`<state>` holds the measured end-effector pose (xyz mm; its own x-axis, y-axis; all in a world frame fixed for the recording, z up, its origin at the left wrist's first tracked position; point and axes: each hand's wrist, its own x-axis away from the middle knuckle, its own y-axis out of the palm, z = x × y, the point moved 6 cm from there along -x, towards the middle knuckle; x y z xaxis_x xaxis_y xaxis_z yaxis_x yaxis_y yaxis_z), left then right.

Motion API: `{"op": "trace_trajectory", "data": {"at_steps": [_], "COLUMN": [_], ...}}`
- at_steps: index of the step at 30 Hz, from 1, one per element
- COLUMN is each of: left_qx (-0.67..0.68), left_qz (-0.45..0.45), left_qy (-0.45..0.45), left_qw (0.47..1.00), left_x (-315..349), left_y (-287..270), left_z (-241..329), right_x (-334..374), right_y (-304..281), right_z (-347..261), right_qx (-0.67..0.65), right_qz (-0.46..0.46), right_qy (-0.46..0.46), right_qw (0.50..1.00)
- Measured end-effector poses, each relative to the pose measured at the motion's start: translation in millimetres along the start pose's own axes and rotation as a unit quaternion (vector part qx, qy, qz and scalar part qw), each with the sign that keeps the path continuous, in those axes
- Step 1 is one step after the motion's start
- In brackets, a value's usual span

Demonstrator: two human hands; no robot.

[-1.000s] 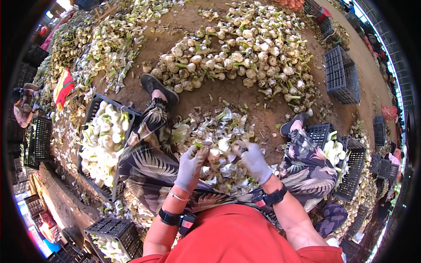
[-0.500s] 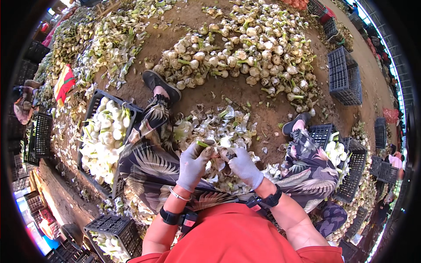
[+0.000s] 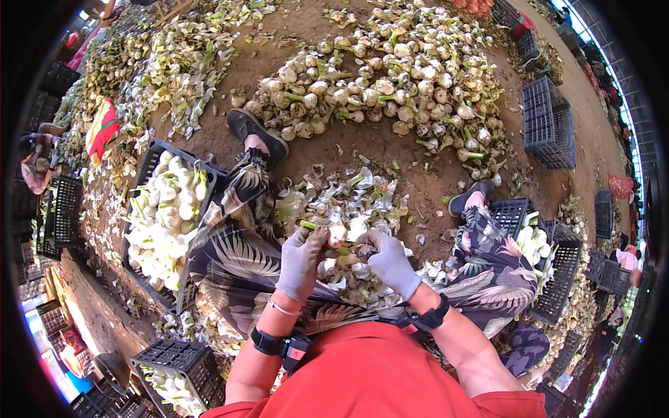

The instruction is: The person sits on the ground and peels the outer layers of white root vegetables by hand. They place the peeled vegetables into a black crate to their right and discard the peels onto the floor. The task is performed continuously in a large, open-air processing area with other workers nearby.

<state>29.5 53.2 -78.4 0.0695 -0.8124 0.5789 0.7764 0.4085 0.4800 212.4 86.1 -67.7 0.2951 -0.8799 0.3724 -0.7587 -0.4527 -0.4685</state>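
Note:
My left hand (image 3: 302, 261), in a pale glove, is closed round a garlic bulb (image 3: 337, 235). Its green cut stem (image 3: 309, 225) sticks out past the fingers, and the bulb's whitish-brown end faces my other hand. Just to the right, my gloved right hand (image 3: 390, 263) has thumb and fingers pinched together at something small and dark, too hidden to name. A narrow gap separates that hand from the bulb. Below both hands, a heap of loose garlic skins (image 3: 369, 202) lies on the ground between my legs.
Ahead spreads a large pile of unpeeled garlic (image 3: 418, 76). A black crate (image 3: 150, 164) of cleaned white bulbs (image 3: 167, 216) stands at my left, with another crate (image 3: 174, 355) behind it. Right of my leg are crates (image 3: 561, 279) with more bulbs; an upright crate (image 3: 547, 122) stands farther off.
My left hand has shifted slightly left and turned, so more of the bulb shows. The gap between my hands has widened a little; my right hand stays nearly in place.

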Motion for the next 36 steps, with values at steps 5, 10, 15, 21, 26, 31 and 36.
{"op": "trace_trajectory", "data": {"at_steps": [5, 10, 15, 21, 26, 31, 36], "left_qx": [-0.148, -0.176, -0.111, -0.118, -0.239, -0.347, -0.36], "left_qz": [0.025, 0.033, 0.024, -0.011, 0.104, 0.406, 0.424], "left_qy": [0.112, 0.173, 0.14, 0.128, 0.242, 0.389, 0.401], "left_qw": [0.982, 0.968, 0.984, 0.985, 0.935, 0.751, 0.728], "left_x": [-1.2, 11.3, 8.7, 13.5, 29.1, 83.3, 95.8], "left_y": [-2.6, 15.7, 10.5, 11.9, -13.1, -176.0, -160.1], "left_z": [1.0, 10.5, 10.3, 14.9, 94.5, 223.8, 236.0], "right_x": [-3.9, -8.7, -12.8, -10.4, -37.3, -66.4, -123.9], "right_y": [-3.3, 7.4, -12.2, -3.8, -5.2, -65.7, -139.6], "right_z": [-22.4, -6.4, 4.1, -35.0, 33.9, 102.0, 172.3], "right_qx": [-0.089, -0.164, -0.102, -0.058, 0.007, -0.001, 0.105], "right_qz": [0.036, 0.089, 0.151, 0.007, 0.07, 0.156, 0.261], "right_qy": [0.014, 0.038, -0.039, -0.001, -0.001, -0.011, 0.082], "right_qw": [0.995, 0.982, 0.982, 0.998, 0.998, 0.988, 0.956]}}
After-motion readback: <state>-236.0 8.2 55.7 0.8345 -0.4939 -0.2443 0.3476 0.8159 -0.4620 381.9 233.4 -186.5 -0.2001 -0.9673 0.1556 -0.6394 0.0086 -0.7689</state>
